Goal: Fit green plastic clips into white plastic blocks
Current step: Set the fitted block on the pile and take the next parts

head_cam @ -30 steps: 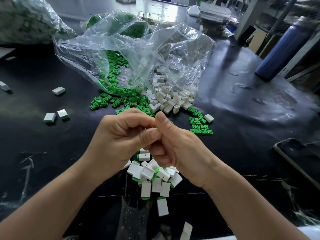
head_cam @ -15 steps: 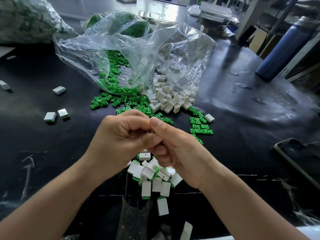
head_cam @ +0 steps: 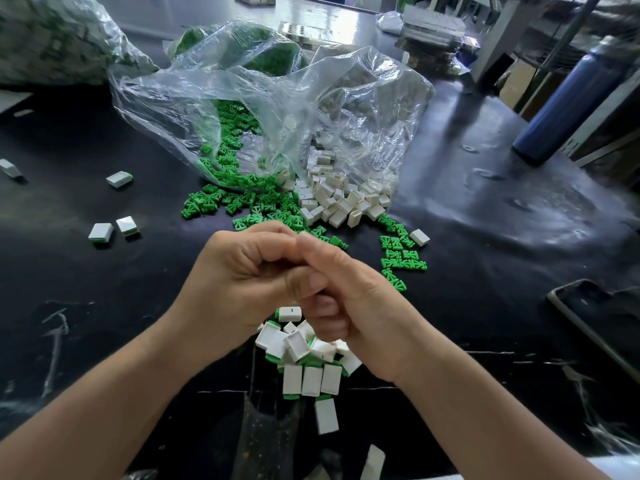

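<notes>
Meeting above white blocks (head_cam: pixel 311 374): left hand (head_cam: pixel 239 282), right hand (head_cam: pixel 360 306); fingers (head_cam: pixel 263 242) curled, contents hidden.

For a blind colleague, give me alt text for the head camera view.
The left hand and right hand meet, fingers curled, above a pile of fitted blocks. Behind, green clips and white blocks spill from a clear bag onto a black table.

Daylight from back, glare on tabletop (head_cam: pixel 485 202); edges warped, fingertips blurred.

Bare left hand (head_cam: pixel 239 285) and right hand (head_cam: pixel 360 306), with uncovered forearms (head_cam: pixel 114 396).
</notes>
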Action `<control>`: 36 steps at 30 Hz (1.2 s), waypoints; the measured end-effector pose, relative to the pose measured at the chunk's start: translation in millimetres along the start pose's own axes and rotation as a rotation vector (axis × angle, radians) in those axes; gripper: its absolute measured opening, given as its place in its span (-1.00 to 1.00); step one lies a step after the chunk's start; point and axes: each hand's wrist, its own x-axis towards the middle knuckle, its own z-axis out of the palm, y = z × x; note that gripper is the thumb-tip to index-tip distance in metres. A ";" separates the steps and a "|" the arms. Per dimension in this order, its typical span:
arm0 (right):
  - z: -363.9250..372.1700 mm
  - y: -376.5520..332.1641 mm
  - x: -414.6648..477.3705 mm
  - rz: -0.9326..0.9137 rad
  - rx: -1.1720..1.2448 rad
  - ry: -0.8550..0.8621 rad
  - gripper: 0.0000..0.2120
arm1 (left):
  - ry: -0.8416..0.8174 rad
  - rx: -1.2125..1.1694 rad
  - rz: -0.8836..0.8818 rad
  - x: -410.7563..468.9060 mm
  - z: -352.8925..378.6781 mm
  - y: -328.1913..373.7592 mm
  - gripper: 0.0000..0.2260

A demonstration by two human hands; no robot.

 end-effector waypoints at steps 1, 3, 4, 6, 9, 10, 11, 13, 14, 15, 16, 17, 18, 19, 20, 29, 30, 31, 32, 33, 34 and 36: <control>-2.1 -1.7 0.1 0.016 0.009 -0.046 -0.46 | 0.013 -0.018 -0.008 0.9 0.4 0.4 -0.71; -6.8 -4.7 0.2 0.041 0.027 -0.116 -0.39 | 0.081 -0.103 -0.050 1.4 2.0 0.8 -0.80; -8.1 -6.1 0.1 0.045 0.027 -0.131 -0.43 | 0.108 -0.123 -0.066 1.4 3.4 1.2 -0.82; -10.1 -7.4 -0.4 0.048 0.004 -0.115 -0.52 | 0.122 -0.092 -0.070 1.2 5.8 2.7 -0.82; -12.8 -7.7 -1.4 0.055 -0.005 -0.077 -0.61 | 0.085 -0.090 -0.137 2.0 2.6 3.6 -0.71; -12.9 -8.4 -1.9 0.056 -0.005 -0.075 -0.59 | 0.070 -0.104 -0.170 1.6 0.8 2.0 -0.73; -13.6 -8.9 -2.4 0.055 -0.008 -0.075 -0.59 | 0.064 -0.126 -0.196 1.6 -0.1 1.6 -0.81; -14.1 -9.1 -3.0 0.049 -0.010 -0.072 -0.65 | 0.076 -0.149 -0.230 1.2 -1.0 1.7 -0.84; -14.3 -8.6 -3.0 0.047 -0.011 -0.074 -0.67 | 0.083 -0.158 -0.242 1.9 -1.0 1.2 -0.85; -14.5 -8.2 -2.7 0.046 -0.012 -0.073 -0.68 | 0.092 -0.161 -0.257 2.9 -0.7 1.4 -0.85; -15.0 -7.5 -2.1 0.045 -0.014 -0.073 -0.70 | 0.097 -0.155 -0.269 3.5 -0.4 2.1 -0.85; -15.4 -7.1 -1.6 0.046 -0.012 -0.074 -0.72 | 0.100 -0.147 -0.279 4.3 -0.1 2.8 -0.85; -15.6 -7.1 -1.5 0.047 -0.006 -0.075 -0.72 | 0.105 -0.146 -0.286 4.9 0.4 3.3 -0.84; -15.9 -7.6 -1.4 0.049 0.000 -0.075 -0.72 | 0.109 -0.153 -0.289 5.3 0.8 4.1 -0.84; -16.3 -7.7 -1.4 0.054 -0.006 -0.073 -0.71 | 0.110 -0.163 -0.294 5.2 1.2 4.6 -0.84; -12.1 -5.0 -0.2 -0.047 -0.204 -0.004 -0.26 | 0.040 -0.205 -0.362 2.5 0.6 8.0 -0.84; -11.6 -5.0 -0.2 -0.058 -0.212 0.004 -0.26 | 0.054 -0.209 -0.363 2.4 0.9 8.0 -0.83; -11.2 -5.0 -0.2 -0.070 -0.217 0.011 -0.26 | 0.069 -0.213 -0.367 2.5 1.1 7.6 -0.83; -11.2 -4.9 0.1 -0.080 -0.218 0.018 -0.26 | 0.082 -0.218 -0.372 2.5 1.5 7.1 -0.82; -11.3 -4.6 0.1 -0.087 -0.217 0.026 -0.27 | 0.093 -0.226 -0.375 2.5 1.9 6.9 -0.82; -11.3 -4.4 0.1 -0.094 -0.213 0.035 -0.28 | 0.100 -0.234 -0.377 2.6 2.5 6.9 -0.82; -10.8 -3.4 0.2 -0.101 -0.198 0.048 -0.29 | 0.108 -0.243 -0.383 2.0 3.9 7.0 -0.81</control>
